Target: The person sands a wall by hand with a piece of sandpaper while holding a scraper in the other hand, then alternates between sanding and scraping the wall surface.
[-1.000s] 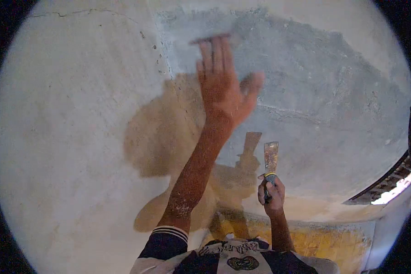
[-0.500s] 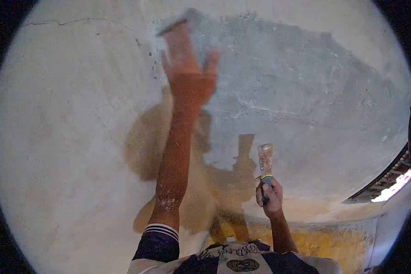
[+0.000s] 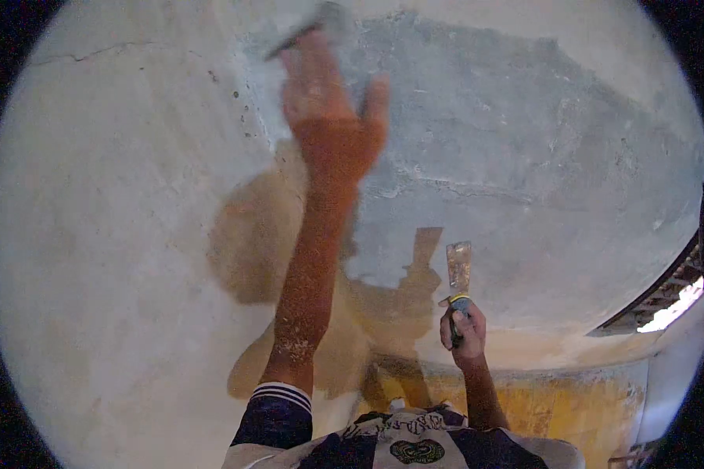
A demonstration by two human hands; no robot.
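My left hand (image 3: 325, 117) is raised high against the wall (image 3: 477, 133), smeared a little by motion. Its fingers stretch upward over a thin, flat, dark-edged piece (image 3: 299, 41), whose kind the blur hides; the thumb stands apart. Lower right, my right hand (image 3: 467, 332) is wrapped round the dark handle of a putty knife (image 3: 459, 267). The knife's wide, stained metal blade points up, and a yellow band rings the handle top. That blade casts a shadow on the wall beside it.
A grey patch with a rough edge covers much of the wall. A crack (image 3: 78, 58) runs at upper left, and small dark pits (image 3: 236, 94) lie left of my hand. Yellow wall (image 3: 555, 399) shows below; a bright opening (image 3: 677, 305) is at right.
My left hand and the flat piece have shifted right across the wall. The view has turned slightly right. My right hand keeps its hold on the putty knife, nearly in place.
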